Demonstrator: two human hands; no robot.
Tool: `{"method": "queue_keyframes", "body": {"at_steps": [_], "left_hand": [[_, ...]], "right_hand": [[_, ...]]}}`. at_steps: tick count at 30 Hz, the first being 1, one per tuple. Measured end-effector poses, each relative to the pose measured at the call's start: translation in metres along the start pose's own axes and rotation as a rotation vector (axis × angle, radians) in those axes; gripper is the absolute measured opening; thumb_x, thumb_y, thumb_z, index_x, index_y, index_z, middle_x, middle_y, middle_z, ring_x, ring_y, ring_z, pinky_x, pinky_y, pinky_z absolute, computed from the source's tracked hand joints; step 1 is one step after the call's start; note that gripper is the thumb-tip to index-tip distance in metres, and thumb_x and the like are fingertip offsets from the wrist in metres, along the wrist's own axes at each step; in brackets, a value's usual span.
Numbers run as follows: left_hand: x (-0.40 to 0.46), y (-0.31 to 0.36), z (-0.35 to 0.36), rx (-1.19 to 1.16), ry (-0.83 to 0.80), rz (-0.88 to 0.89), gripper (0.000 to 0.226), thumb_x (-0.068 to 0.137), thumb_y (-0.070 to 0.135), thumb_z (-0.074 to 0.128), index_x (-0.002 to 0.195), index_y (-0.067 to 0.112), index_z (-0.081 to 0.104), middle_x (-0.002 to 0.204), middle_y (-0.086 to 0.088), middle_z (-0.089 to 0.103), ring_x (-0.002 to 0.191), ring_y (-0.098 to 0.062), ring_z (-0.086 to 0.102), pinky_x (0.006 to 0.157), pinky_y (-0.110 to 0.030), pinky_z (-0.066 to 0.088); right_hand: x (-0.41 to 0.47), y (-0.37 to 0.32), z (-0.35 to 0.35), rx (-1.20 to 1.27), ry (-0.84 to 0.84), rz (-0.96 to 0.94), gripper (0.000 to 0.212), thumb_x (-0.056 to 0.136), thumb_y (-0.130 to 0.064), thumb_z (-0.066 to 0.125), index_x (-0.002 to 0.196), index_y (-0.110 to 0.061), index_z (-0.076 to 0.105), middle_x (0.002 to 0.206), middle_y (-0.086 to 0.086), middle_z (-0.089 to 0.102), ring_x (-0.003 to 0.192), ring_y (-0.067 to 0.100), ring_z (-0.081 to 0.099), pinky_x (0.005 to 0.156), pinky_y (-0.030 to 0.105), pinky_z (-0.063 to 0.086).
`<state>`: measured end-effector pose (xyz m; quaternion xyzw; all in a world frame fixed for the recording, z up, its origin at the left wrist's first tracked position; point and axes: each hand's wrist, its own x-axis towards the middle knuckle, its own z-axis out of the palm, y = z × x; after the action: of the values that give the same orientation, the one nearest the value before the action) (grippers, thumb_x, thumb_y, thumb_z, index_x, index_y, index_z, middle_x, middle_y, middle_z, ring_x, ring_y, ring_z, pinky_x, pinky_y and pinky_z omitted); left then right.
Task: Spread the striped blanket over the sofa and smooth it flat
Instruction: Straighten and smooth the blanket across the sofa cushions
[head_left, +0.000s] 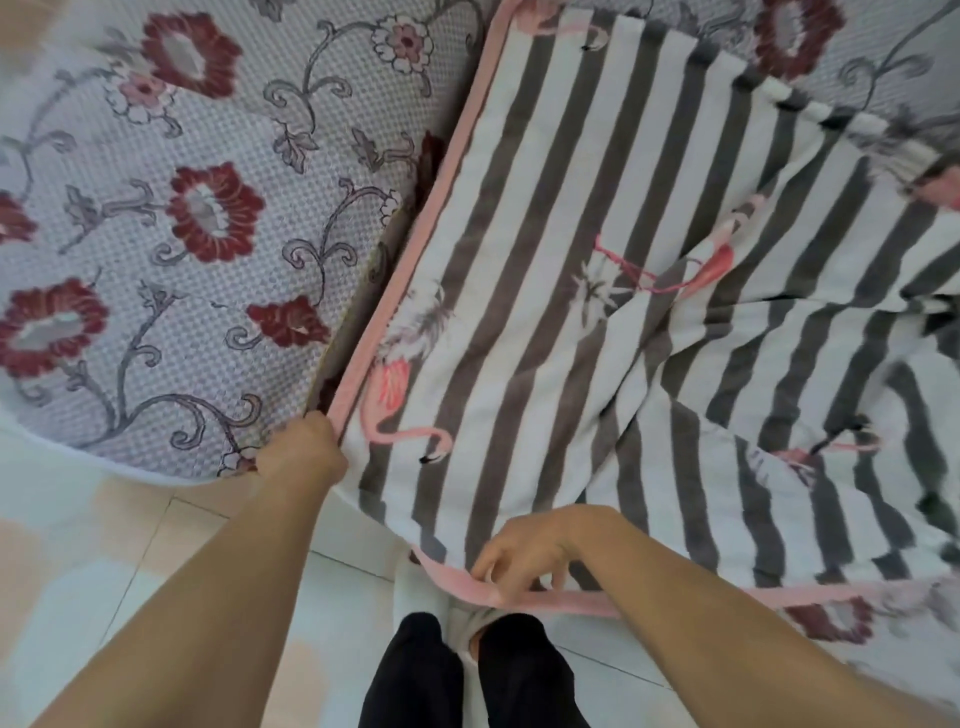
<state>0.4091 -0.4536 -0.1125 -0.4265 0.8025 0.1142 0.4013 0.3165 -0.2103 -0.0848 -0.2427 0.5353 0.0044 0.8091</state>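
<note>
The striped blanket, grey and white with pink flamingos and a pink border, lies over the sofa seat and runs up its back. Its left part is fairly flat; folds and wrinkles bunch at the centre right. My left hand is closed on the pink border at the blanket's left edge, beside the sofa's armrest. My right hand pinches the pink front hem where it hangs over the seat's front edge. The sofa wears a pale lilac cover with dark red flowers.
The floral armrest fills the left of the view. The sofa cover shows again at top right and lower right. Pale floor tiles lie below, with my dark trouser legs close to the sofa's front.
</note>
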Motion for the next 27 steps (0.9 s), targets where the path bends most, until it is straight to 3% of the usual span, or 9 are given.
{"method": "queue_keyframes", "body": {"at_steps": [3, 8, 10, 14, 16, 19, 22, 25, 27], "left_hand": [[0.001, 0.001, 0.003, -0.104, 0.059, -0.006, 0.046, 0.086, 0.024, 0.061, 0.122, 0.006, 0.039, 0.124, -0.019, 0.053, 0.115, -0.039, 0.053, 0.091, -0.046, 0.046], [0.007, 0.008, 0.011, -0.417, 0.034, 0.118, 0.080, 0.082, 0.021, 0.067, 0.142, 0.008, 0.017, 0.134, -0.023, 0.046, 0.117, -0.043, 0.050, 0.092, -0.054, 0.046], [0.004, 0.015, 0.012, -0.335, 0.168, 0.190, 0.089, 0.083, 0.016, 0.065, 0.149, 0.018, 0.006, 0.143, -0.022, 0.034, 0.121, -0.042, 0.045, 0.091, -0.055, 0.047], [0.000, 0.035, 0.008, -0.163, 0.383, 0.489, 0.084, 0.084, 0.012, 0.062, 0.148, 0.035, 0.012, 0.153, -0.013, 0.018, 0.132, -0.037, 0.032, 0.091, -0.049, 0.047], [0.009, 0.042, 0.002, -0.217, 0.284, 0.389, 0.086, 0.088, 0.007, 0.054, 0.147, 0.043, 0.003, 0.150, -0.017, 0.018, 0.121, -0.039, 0.042, 0.082, -0.046, 0.046], [0.021, 0.041, -0.006, -0.205, 0.185, 0.267, 0.087, 0.093, 0.005, 0.043, 0.143, 0.049, -0.014, 0.125, -0.025, 0.040, 0.085, -0.037, 0.053, 0.069, -0.042, 0.043], [0.032, 0.038, -0.010, -0.176, 0.150, 0.328, 0.077, 0.096, 0.007, 0.038, 0.143, 0.052, -0.003, 0.120, -0.022, 0.047, 0.082, -0.032, 0.055, 0.073, -0.040, 0.046], [0.036, 0.045, -0.015, -0.139, 0.296, 0.420, 0.051, 0.095, 0.048, 0.040, 0.142, 0.030, 0.031, 0.125, -0.018, 0.048, 0.105, -0.037, 0.054, 0.093, -0.049, 0.047], [0.038, 0.055, -0.026, -0.120, 0.343, 0.453, 0.057, 0.095, 0.041, 0.041, 0.147, 0.027, 0.024, 0.130, -0.019, 0.042, 0.110, -0.038, 0.050, 0.097, -0.048, 0.044]], "right_hand": [[-0.006, 0.000, -0.016, 0.085, 0.075, -0.023, 0.045, 0.087, -0.028, 0.061, 0.131, -0.032, 0.054, 0.138, -0.004, 0.047, 0.118, 0.019, 0.053, 0.095, 0.037, 0.049], [-0.014, -0.003, -0.045, 0.180, 0.490, -0.123, 0.022, 0.088, -0.022, 0.060, 0.107, -0.013, 0.067, 0.093, -0.007, 0.062, 0.090, 0.014, 0.061, 0.075, 0.026, 0.051], [-0.016, -0.002, -0.055, 0.168, 0.673, -0.155, 0.017, 0.089, -0.018, 0.056, 0.101, -0.011, 0.068, 0.086, -0.011, 0.059, 0.088, 0.013, 0.058, 0.081, 0.027, 0.049], [-0.017, 0.007, -0.067, 0.129, 0.831, -0.122, 0.014, 0.092, -0.018, 0.053, 0.098, -0.019, 0.065, 0.093, -0.008, 0.061, 0.090, 0.012, 0.058, 0.081, 0.023, 0.048], [-0.014, 0.014, -0.070, 0.093, 1.004, -0.050, 0.015, 0.092, -0.016, 0.049, 0.096, -0.019, 0.064, 0.097, -0.003, 0.064, 0.093, 0.017, 0.059, 0.084, 0.034, 0.051], [-0.017, 0.023, -0.071, 0.113, 1.196, 0.036, 0.017, 0.090, -0.012, 0.044, 0.090, -0.019, 0.060, 0.091, -0.002, 0.062, 0.088, 0.022, 0.058, 0.081, 0.037, 0.051], [-0.019, 0.035, -0.069, 0.124, 1.222, 0.090, 0.018, 0.087, -0.009, 0.043, 0.089, -0.017, 0.060, 0.091, 0.001, 0.065, 0.087, 0.024, 0.059, 0.078, 0.037, 0.051], [-0.018, 0.046, -0.065, 0.132, 1.242, 0.110, 0.019, 0.088, -0.011, 0.043, 0.090, -0.018, 0.061, 0.094, 0.002, 0.066, 0.087, 0.025, 0.060, 0.078, 0.039, 0.052], [-0.016, 0.049, -0.065, 0.101, 1.274, 0.129, 0.020, 0.091, -0.011, 0.042, 0.092, -0.016, 0.061, 0.095, 0.002, 0.066, 0.086, 0.024, 0.060, 0.075, 0.036, 0.051]]}}
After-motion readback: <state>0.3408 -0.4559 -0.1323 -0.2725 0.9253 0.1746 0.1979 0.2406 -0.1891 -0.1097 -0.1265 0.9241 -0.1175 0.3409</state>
